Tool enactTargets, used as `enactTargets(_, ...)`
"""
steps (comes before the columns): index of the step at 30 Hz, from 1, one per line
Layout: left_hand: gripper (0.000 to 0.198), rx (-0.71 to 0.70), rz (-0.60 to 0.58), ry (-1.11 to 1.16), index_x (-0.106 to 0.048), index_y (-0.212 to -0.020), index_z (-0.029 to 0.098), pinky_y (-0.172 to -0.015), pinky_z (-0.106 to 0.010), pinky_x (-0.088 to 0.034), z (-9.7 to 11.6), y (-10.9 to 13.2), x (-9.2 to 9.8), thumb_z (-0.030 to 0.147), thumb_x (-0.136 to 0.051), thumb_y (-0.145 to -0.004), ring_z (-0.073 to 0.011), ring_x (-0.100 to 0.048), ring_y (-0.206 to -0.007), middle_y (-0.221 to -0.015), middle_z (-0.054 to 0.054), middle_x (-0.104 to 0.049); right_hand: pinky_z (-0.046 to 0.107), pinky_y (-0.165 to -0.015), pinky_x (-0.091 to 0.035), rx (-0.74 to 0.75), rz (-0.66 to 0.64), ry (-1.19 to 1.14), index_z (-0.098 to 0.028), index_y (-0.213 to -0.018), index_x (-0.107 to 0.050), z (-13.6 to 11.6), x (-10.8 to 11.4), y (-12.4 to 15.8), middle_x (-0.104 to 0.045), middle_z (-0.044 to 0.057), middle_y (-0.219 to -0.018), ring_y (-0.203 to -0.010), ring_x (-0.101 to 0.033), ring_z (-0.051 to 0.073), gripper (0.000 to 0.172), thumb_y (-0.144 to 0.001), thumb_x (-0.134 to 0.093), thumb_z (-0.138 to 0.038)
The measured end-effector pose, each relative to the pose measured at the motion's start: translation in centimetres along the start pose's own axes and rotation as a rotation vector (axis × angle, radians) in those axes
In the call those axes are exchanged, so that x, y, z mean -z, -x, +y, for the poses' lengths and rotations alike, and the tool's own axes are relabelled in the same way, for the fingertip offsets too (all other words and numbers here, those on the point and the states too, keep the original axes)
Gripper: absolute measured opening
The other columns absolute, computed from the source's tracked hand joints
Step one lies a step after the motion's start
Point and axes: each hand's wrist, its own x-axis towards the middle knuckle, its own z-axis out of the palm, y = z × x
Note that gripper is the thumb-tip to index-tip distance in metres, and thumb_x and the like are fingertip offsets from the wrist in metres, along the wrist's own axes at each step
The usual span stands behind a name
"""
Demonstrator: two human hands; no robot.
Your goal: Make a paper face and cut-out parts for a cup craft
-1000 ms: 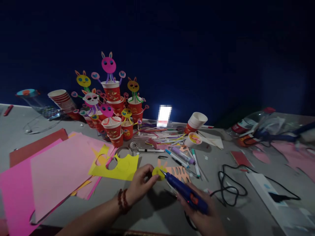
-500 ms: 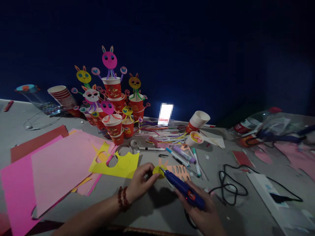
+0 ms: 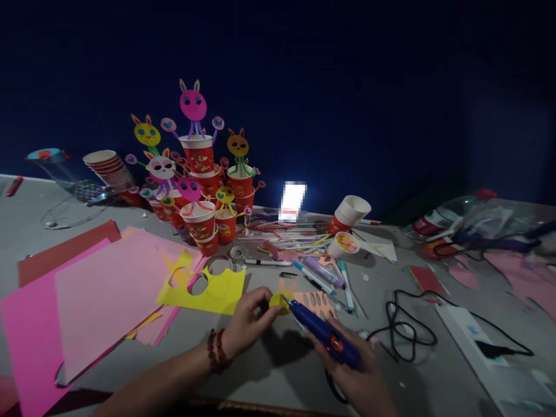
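My left hand (image 3: 251, 319), with red bead bracelets at the wrist, pinches a small yellow paper piece (image 3: 278, 302) between thumb and fingers. A blue glue gun (image 3: 324, 331) is gripped in my right hand (image 3: 358, 370), its metal tip at the face of the yellow piece. Whether the tip touches the paper cannot be made out. Just behind the hands lies an orange paper sheet (image 3: 319, 303) with oval cut-outs. Left of them is a yellow sheet (image 3: 226, 295) with round holes.
Red cups with paper rabbit figures (image 3: 202, 157) stand stacked at the back left. Pink sheets (image 3: 108, 289) cover the left side. Markers (image 3: 315, 277), a cup of paper pieces (image 3: 343, 245) and a lit phone (image 3: 292, 201) lie behind. A black cable (image 3: 412, 341) and power strip (image 3: 471, 341) are right.
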Motion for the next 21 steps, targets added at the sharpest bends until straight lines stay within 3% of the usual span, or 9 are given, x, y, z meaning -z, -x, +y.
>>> enactTargets(5, 0.025, 0.003, -0.002, 0.005, -0.046, -0.072, 0.019, -0.060, -0.022, -0.037, 0.00, -0.05, -0.04, 0.031, -0.058, -0.090, -0.0119, -0.045, -0.063, -0.068, 0.001, -0.048, 0.037, -0.073, -0.064, -0.081, 0.030, 0.021, -0.020, -0.097, -0.076, -0.19, 0.09, 0.10, -0.080, 0.010, -0.093, -0.079, -0.076, 0.028, 0.033, -0.077, -0.070, -0.046)
enactTargets(9, 0.025, 0.009, 0.000, 0.002, -0.046, -0.072, 0.019, -0.060, -0.022, -0.038, 0.09, -0.05, -0.09, 0.032, -0.057, -0.090, -0.0121, -0.045, -0.063, -0.068, 0.001, -0.048, 0.033, -0.069, -0.065, -0.036, -0.033, 0.032, -0.019, -0.096, -0.076, -0.36, 0.64, -0.33, -0.080, 0.010, -0.089, -0.074, -0.077, 0.027, 0.031, -0.078, -0.070, -0.044)
enactTargets(16, 0.024, 0.003, -0.006, 0.002, -0.045, -0.072, 0.019, -0.060, -0.022, -0.037, 0.17, -0.04, 0.03, 0.030, -0.057, -0.089, -0.0120, -0.044, -0.063, -0.068, 0.001, -0.048, 0.036, -0.072, -0.064, -0.043, 0.035, 0.058, -0.022, -0.096, -0.076, -0.11, 0.27, 0.10, -0.080, 0.008, -0.091, -0.078, -0.076, 0.029, 0.031, -0.077, -0.072, -0.046)
enactTargets(21, 0.026, 0.011, -0.010, -0.006, -0.045, -0.071, 0.019, -0.060, -0.022, -0.036, 0.33, -0.12, 0.11, 0.031, -0.057, -0.090, -0.0120, -0.044, -0.063, -0.068, 0.002, -0.048, 0.036, -0.066, -0.065, -0.003, 0.021, 0.022, -0.019, -0.099, -0.074, 0.18, 0.65, -0.12, -0.080, 0.010, -0.090, -0.075, -0.077, 0.028, 0.030, -0.078, -0.072, -0.041)
